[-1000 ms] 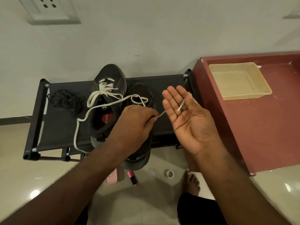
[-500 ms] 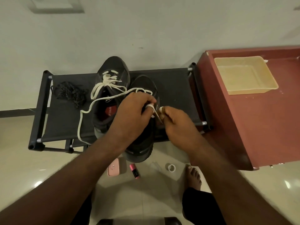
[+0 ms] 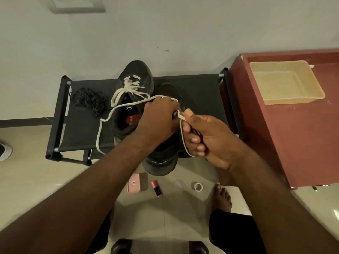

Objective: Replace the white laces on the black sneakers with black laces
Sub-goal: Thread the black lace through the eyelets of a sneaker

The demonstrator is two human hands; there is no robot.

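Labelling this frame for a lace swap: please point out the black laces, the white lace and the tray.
black laces (image 3: 89, 101): head view, middle of the tangled pile.
white lace (image 3: 181, 116): head view, the flat pinched stretch.
tray (image 3: 284, 81): head view, bare floor inside.

Glossy floor (image 3: 27, 180), matt, perhaps mesh sneakers (image 3: 135, 72)

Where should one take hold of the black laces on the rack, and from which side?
Probably the thick middle of the black laces, pinched from above: they lie as a loose, flat tangle on the rack, open overhead, with no free end clearly showing.
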